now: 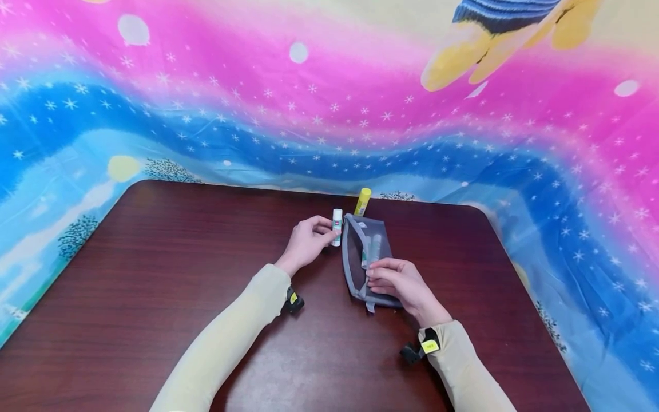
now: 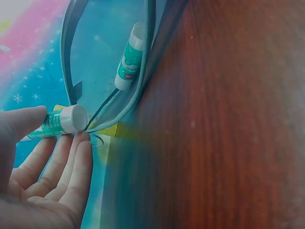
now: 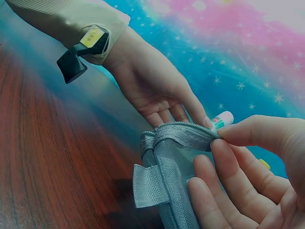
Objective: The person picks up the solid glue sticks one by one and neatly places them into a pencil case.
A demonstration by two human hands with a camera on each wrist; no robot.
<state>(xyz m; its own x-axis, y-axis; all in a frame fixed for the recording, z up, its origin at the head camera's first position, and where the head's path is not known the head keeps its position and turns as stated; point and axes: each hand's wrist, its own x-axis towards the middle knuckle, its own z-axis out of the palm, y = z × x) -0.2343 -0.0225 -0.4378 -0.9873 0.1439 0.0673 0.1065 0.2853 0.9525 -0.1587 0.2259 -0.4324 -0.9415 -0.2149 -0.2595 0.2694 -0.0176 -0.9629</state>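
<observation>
Dark wood table (image 1: 154,274): left hand (image 1: 305,243) pinches a small, light, smooth white-capped glue stick (image 1: 337,227) at the soft grey mesh pouch's (image 1: 360,252) nine o'clock; right hand (image 1: 399,283) pinches its limp zipper rim, best grip.

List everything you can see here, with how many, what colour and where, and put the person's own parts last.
Glue stick in hand: one, white cap, green label, pinched by the left hand beside the pouch's open edge.
Glue sticks in pouch: two, white and green, inside the mesh pouch.
Yellow glue stick: one, yellow, on the table behind the pouch.
Mesh pouch: one, grey, zipper open, mid-table.
Table: one, dark red-brown wood.
Backdrop cloth: one, pink and blue with stars.
Left hand: one, holds the glue stick.
Right hand: one, pinches the pouch's edge.
</observation>
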